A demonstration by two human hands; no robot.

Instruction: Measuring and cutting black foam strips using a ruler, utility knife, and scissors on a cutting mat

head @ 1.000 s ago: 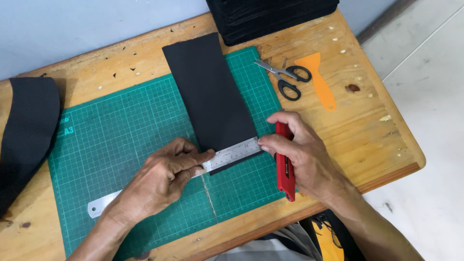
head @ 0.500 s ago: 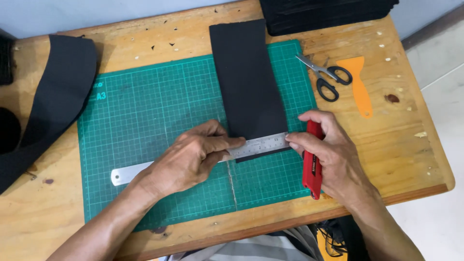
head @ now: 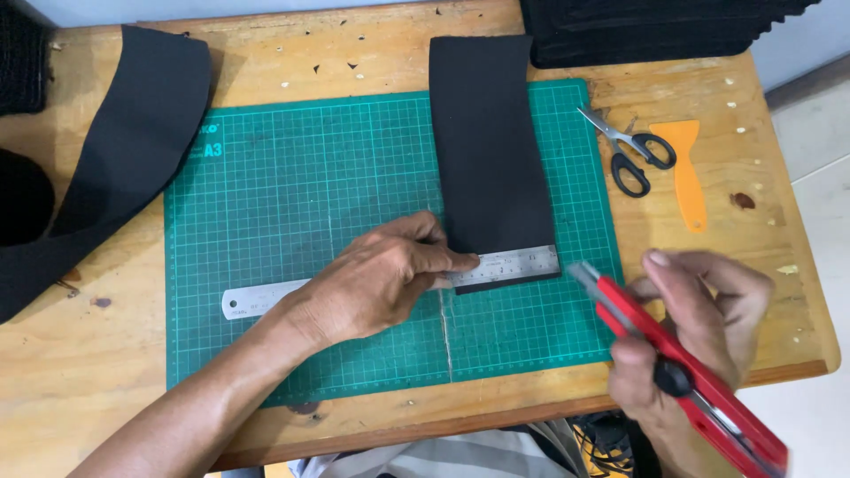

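The left hand presses flat on the steel ruler, fingers spread, pinning it across the lower end of the black strip on the green cutting mat, apparently as a straightedge. The right hand, fingers closed around the red utility knife, holds its blade just right of the ruler's end, off the strip.

Left hand: presses flat on a long steel ruler laid across the near end of a black rectangular foam strip.
Right hand: grips a red utility knife, lifted off the green gridded cutting mat (blade end toward the ruler).
Beside the mat: black-handled scissors, orange plastic scraper.
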